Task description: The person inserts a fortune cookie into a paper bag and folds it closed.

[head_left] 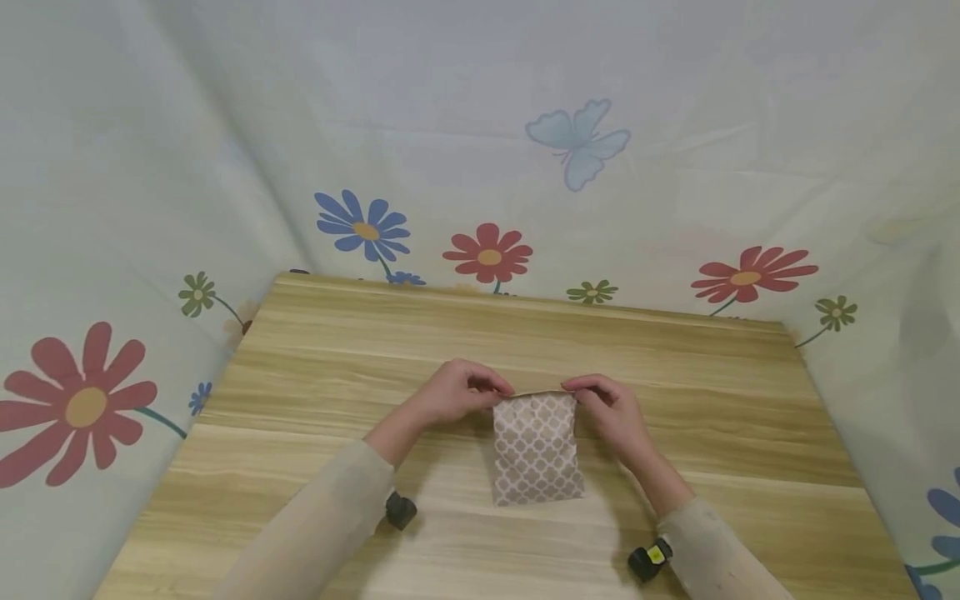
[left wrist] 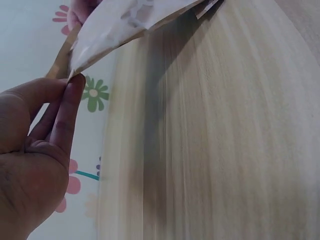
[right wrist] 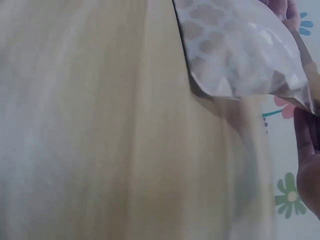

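A flat paper bag (head_left: 536,450) with a beige-and-white lattice pattern is in front of me, its top edge toward the back. My left hand (head_left: 456,393) pinches its upper left corner between thumb and fingers. At the upper right corner, my right hand (head_left: 613,410) does the same. In the left wrist view, thumb and fingertips meet on the corner of the bag (left wrist: 125,27), and a brown strip shows behind it. The right wrist view has the bag (right wrist: 235,55) bulging over the table, with the right hand (right wrist: 309,165) partly cut off at the edge.
The wood-grain table (head_left: 337,350) extends around the bag on all sides. Behind it and at both sides hangs a white cloth (head_left: 450,100) printed with flowers and a butterfly. Small black devices sit at the left wrist (head_left: 401,510) and right wrist (head_left: 648,560).
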`<act>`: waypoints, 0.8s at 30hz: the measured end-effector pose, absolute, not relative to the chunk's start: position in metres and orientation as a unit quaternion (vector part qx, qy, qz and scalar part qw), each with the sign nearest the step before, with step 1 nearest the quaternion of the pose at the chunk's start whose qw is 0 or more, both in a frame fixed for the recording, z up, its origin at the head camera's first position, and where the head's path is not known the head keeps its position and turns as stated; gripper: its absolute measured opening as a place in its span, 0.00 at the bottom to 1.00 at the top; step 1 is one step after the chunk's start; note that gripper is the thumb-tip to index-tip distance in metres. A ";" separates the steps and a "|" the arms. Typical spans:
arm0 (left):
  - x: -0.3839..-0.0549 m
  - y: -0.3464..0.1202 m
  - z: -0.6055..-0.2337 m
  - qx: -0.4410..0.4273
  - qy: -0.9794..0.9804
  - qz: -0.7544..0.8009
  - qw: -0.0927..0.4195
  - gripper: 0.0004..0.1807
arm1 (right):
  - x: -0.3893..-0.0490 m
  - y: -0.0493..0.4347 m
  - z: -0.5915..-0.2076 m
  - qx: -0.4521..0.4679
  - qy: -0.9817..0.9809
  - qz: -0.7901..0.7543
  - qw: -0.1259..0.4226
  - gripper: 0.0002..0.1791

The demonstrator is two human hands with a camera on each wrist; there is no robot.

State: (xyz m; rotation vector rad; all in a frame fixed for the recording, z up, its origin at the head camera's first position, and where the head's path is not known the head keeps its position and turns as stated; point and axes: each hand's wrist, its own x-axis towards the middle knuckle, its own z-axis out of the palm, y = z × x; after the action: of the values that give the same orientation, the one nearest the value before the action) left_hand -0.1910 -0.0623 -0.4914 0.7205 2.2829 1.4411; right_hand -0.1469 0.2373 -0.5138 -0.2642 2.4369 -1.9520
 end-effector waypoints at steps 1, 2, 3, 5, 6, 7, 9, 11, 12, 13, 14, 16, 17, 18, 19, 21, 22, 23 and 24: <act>-0.191 -0.061 -0.490 0.252 0.810 0.503 0.167 0.09 | -0.148 0.238 -0.512 -0.081 0.781 -0.619 0.010 0.12; -0.191 -0.060 -0.490 0.250 0.814 0.499 0.162 0.09 | -0.149 0.239 -0.509 -0.078 0.785 -0.614 0.017 0.14; -0.191 -0.060 -0.490 0.249 0.817 0.496 0.156 0.09 | -0.151 0.240 -0.506 -0.078 0.790 -0.608 0.025 0.15; -0.192 -0.058 -0.489 0.248 0.821 0.493 0.146 0.09 | -0.158 0.241 -0.498 -0.091 0.803 -0.587 0.045 0.17; -0.192 -0.058 -0.489 0.247 0.822 0.493 0.143 0.09 | -0.162 0.241 -0.495 -0.101 0.813 -0.571 0.055 0.17; -0.192 -0.058 -0.489 0.248 0.823 0.492 0.139 0.09 | -0.166 0.241 -0.491 -0.114 0.825 -0.550 0.067 0.17; -0.192 -0.057 -0.490 0.248 0.826 0.488 0.134 0.09 | -0.174 0.241 -0.485 -0.150 0.847 -0.502 0.094 0.14; -0.191 -0.055 -0.490 0.248 0.829 0.484 0.130 0.09 | -0.182 0.240 -0.480 -0.185 0.858 -0.462 0.125 0.13; -0.191 -0.055 -0.490 0.248 0.831 0.481 0.127 0.10 | -0.185 0.240 -0.479 -0.199 0.862 -0.446 0.140 0.12; -0.191 -0.054 -0.490 0.250 0.832 0.479 0.123 0.10 | -0.187 0.240 -0.477 -0.211 0.861 -0.435 0.154 0.12; -0.190 -0.053 -0.491 0.251 0.833 0.478 0.120 0.10 | -0.189 0.240 -0.476 -0.219 0.861 -0.428 0.166 0.12; -0.189 -0.051 -0.490 0.251 0.835 0.477 0.109 0.10 | -0.192 0.240 -0.474 -0.230 0.860 -0.417 0.183 0.12; -0.188 -0.050 -0.490 0.250 0.836 0.477 0.104 0.10 | -0.193 0.239 -0.473 -0.236 0.859 -0.413 0.189 0.12; -0.188 -0.049 -0.490 0.248 0.836 0.479 0.100 0.10 | -0.194 0.237 -0.473 -0.240 0.858 -0.410 0.196 0.12; -0.187 -0.048 -0.490 0.246 0.837 0.480 0.096 0.10 | -0.194 0.236 -0.472 -0.245 0.857 -0.407 0.201 0.12; -0.186 -0.047 -0.490 0.240 0.837 0.483 0.090 0.10 | -0.195 0.234 -0.472 -0.255 0.853 -0.404 0.210 0.12; -0.186 -0.047 -0.491 0.239 0.837 0.485 0.089 0.10 | -0.196 0.232 -0.473 -0.259 0.851 -0.403 0.212 0.11; -0.186 -0.047 -0.492 0.236 0.837 0.486 0.089 0.10 | -0.196 0.230 -0.475 -0.261 0.851 -0.403 0.213 0.11; -0.186 -0.047 -0.492 0.234 0.836 0.488 0.091 0.10 | -0.196 0.229 -0.476 -0.262 0.851 -0.403 0.213 0.10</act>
State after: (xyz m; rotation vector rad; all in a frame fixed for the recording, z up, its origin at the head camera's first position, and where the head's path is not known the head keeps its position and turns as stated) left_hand -0.1858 -0.0473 -0.4925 0.6959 2.4835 1.4514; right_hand -0.1958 0.2289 -0.4755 -0.7269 2.3627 -1.1179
